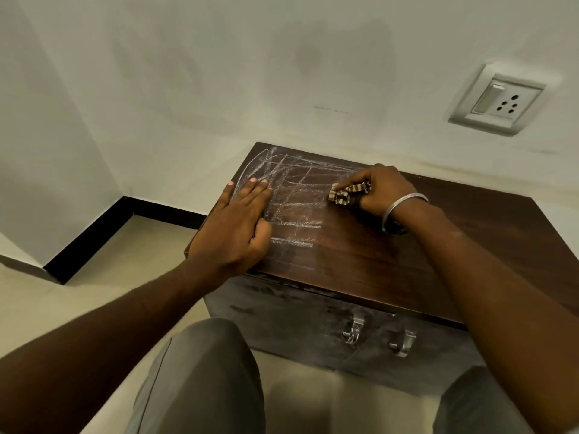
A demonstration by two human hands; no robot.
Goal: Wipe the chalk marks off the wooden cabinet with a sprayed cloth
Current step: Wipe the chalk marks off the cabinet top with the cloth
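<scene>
1. The chalk marks (297, 202) are a tangle of white loops and crossed lines. They cover the left half of the top of the cabinet (438, 252), running from its far left corner toward the near edge, where they look fainter and smeared.
2. The cabinet is low and made of dark brown wood with a visible grain. The right half of its top shows bare wood. Its front face looks dusty and carries two metal handles (352, 332), side by side.
3. The cloth (346, 194) is bunched, with brown and pale stripes. It lies on the top near the far edge, at the right border of the chalked patch.
4. The cabinet stands on a pale floor (125, 264) with its back against an off-white wall (219, 73). A black skirting (103, 230) runs along the foot of the wall and turns a corner at the left.
5. A white socket plate (498, 100) with a switch and five round holes sits on the wall above the cabinet's right side.
6. A short row of tiny dark marks on the wall above the cabinet is too small to read.
7. The left hand (241, 220) lies palm down on the left part of the top, fingers straight and together, resting across the chalk.
8. The right hand (385, 189) has its fingers curled round the cloth and holds it down on the wood. A silver bangle (398, 211) circles that wrist.
9. Grey trousers (203, 371) fill the bottom of the view, in front of the cabinet.
</scene>
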